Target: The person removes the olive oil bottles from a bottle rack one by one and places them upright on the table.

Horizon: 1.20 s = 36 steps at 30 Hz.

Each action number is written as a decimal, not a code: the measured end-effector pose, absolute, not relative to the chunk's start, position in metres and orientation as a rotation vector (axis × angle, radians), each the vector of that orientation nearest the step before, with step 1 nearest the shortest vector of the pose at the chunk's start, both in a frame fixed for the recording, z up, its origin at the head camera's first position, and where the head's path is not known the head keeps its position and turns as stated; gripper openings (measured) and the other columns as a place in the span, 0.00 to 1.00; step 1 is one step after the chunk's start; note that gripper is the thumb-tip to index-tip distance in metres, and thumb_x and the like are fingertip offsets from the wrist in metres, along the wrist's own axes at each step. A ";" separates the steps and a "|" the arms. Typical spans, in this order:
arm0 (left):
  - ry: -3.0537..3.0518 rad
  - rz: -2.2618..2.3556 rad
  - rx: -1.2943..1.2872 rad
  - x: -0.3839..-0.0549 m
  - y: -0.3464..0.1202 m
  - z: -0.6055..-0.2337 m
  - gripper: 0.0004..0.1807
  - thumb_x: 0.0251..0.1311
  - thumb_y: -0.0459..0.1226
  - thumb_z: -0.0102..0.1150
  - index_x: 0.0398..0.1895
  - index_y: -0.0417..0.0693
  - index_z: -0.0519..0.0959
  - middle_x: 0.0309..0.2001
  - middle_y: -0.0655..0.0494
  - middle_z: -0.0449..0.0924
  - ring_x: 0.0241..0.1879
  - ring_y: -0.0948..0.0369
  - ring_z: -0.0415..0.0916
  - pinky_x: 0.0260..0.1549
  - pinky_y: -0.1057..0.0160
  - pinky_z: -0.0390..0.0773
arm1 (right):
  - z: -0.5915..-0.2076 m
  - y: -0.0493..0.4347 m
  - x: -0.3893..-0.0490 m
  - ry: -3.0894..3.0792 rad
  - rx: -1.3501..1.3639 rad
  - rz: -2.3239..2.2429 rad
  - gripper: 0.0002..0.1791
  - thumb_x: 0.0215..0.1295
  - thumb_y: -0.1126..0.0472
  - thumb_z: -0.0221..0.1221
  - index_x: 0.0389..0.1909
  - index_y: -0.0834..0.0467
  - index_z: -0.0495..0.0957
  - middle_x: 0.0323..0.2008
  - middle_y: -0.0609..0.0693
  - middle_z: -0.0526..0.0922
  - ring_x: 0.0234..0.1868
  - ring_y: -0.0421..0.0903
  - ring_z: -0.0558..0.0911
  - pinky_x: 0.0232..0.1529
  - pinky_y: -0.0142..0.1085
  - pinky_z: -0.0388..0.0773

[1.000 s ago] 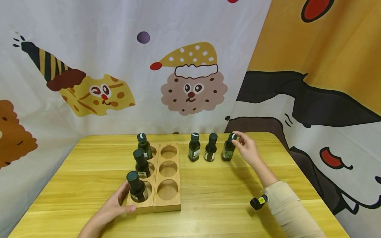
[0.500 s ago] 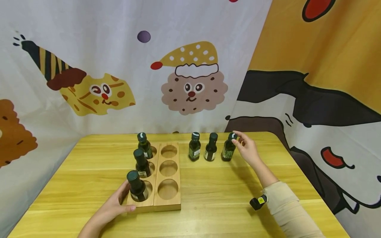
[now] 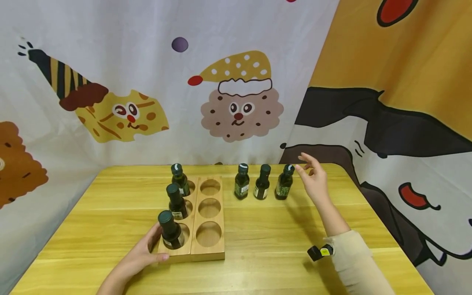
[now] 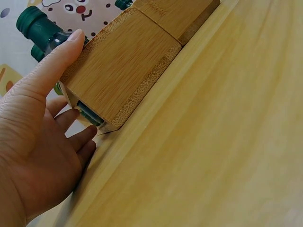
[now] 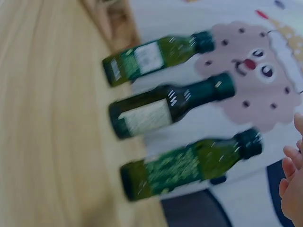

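My left hand holds the near left corner of a wooden bottle rack, thumb at its front and fingers along its side. In the left wrist view the thumb lies near the rack's top edge, beside a green-capped bottle. Three small dark green bottles stand in the left column of round holes, the nearest bottle right by that hand. My right hand is raised just right of the rightmost loose bottle, fingers apart and nothing between them. The right wrist view shows this bottle with a green label.
Two more loose bottles, a middle one and a left one, stand in a row right of the rack. The rack's right column of holes holds nothing. A printed curtain hangs behind the wooden table.
My right hand has let go of the rightmost bottle's cap and moved up and right, its fingers spreading. The bottle stays standing. My left hand keeps its place on the rack.
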State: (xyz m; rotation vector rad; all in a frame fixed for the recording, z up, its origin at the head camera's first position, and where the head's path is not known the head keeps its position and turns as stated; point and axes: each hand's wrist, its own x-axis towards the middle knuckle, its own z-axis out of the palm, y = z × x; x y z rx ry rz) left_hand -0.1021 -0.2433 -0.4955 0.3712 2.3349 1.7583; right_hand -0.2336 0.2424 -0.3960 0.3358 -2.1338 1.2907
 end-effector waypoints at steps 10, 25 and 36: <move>2.328 1.743 0.344 -0.102 -0.244 -0.492 0.56 0.51 0.32 0.70 0.74 0.32 0.41 0.70 0.27 0.45 0.69 0.37 0.42 0.54 0.81 0.51 | -0.358 0.196 -0.190 -2.087 0.414 1.446 0.20 0.64 0.72 0.58 0.58 0.69 0.72 0.48 0.66 0.79 0.37 0.40 0.72 0.37 0.34 0.64; 2.316 1.761 0.349 -0.100 -0.243 -0.492 0.55 0.50 0.30 0.69 0.73 0.30 0.40 0.70 0.27 0.44 0.68 0.37 0.42 0.55 0.80 0.51 | -0.355 0.120 -0.157 -1.998 0.757 1.624 0.21 0.55 0.81 0.60 0.51 0.72 0.74 0.43 0.67 0.78 0.33 0.48 0.69 0.33 0.41 0.63; 2.296 1.762 0.335 -0.100 -0.243 -0.494 0.56 0.51 0.31 0.69 0.73 0.31 0.39 0.71 0.28 0.43 0.68 0.38 0.41 0.54 0.80 0.51 | -0.360 0.066 -0.138 -2.096 0.897 1.729 0.22 0.53 0.76 0.64 0.51 0.68 0.75 0.44 0.62 0.80 0.36 0.45 0.70 0.38 0.36 0.66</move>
